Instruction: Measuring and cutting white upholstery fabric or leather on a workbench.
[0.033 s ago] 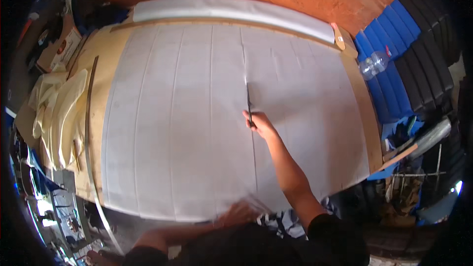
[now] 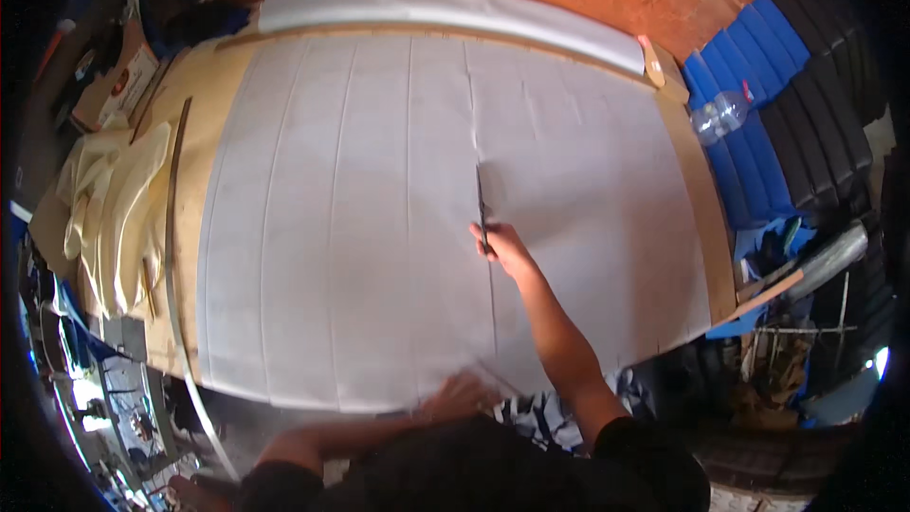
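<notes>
The fingers of the right hand [image 2: 502,248] are clamped around the handles of dark scissors [image 2: 482,201], whose blades point to 12 o'clock over the middle of a pale grey sheet [image 2: 370,228]. Clock directions run from this hand. Below it, a dark line like a slit runs toward 6 o'clock through the sheet; several thinner lines run roughly parallel to it on the 9 o'clock side.

The left hand [image 2: 458,396], blurred, is between 6 and 7 o'clock at the sheet's near edge; I cannot tell whether its fingers are apart or together. Patterned cloth [image 2: 540,419] lies just beside it.

The sheet covers most of a wooden counter [image 2: 213,114]. At 12 o'clock, a pale grey roll [image 2: 450,8] lies along the far edge. At 9 o'clock are a long thin strip [image 2: 172,218] and crumpled cream fabric [image 2: 128,228]; at 10, a cardboard box [image 2: 123,90]. At 2 o'clock, a clear plastic bottle [image 2: 722,117] rests against blue and black padded panels [image 2: 739,55].
</notes>
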Available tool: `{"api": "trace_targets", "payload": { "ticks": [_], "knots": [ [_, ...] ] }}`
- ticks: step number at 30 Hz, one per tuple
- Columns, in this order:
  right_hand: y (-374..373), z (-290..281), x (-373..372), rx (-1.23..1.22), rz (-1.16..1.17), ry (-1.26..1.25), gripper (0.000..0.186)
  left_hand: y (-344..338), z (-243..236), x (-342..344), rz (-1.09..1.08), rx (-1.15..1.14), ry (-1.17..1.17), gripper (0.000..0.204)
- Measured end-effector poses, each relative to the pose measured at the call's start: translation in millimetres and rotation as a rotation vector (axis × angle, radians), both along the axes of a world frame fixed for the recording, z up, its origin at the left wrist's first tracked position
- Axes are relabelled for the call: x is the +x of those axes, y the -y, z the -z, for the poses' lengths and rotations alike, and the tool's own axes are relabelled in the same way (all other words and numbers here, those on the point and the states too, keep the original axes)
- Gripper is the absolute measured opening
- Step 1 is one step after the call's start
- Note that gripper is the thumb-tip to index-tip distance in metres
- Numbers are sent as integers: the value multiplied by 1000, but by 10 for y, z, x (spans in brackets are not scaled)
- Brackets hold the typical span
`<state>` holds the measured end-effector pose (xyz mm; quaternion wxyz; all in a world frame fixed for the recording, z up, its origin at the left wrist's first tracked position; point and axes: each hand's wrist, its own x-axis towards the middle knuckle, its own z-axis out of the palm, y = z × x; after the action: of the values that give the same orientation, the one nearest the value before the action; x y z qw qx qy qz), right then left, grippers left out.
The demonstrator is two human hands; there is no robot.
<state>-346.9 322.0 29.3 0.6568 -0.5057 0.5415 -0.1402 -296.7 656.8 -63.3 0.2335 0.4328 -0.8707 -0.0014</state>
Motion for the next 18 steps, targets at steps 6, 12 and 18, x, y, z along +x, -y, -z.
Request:
{"api": "trace_targets", "payload": {
  "ticks": [6,12,18],
  "knots": [
    [-2599,-95,-1041,39,7,37,26,50,-579,737,-192,751,-28,70],
    [-4074,-23,-1072,140,-143,-45,31,-311,-848,1526,-232,450,159,122],
    [-4524,-19,-911,91,-92,51,35,-281,-834,1531,-243,601,187,112]
  ]
}}
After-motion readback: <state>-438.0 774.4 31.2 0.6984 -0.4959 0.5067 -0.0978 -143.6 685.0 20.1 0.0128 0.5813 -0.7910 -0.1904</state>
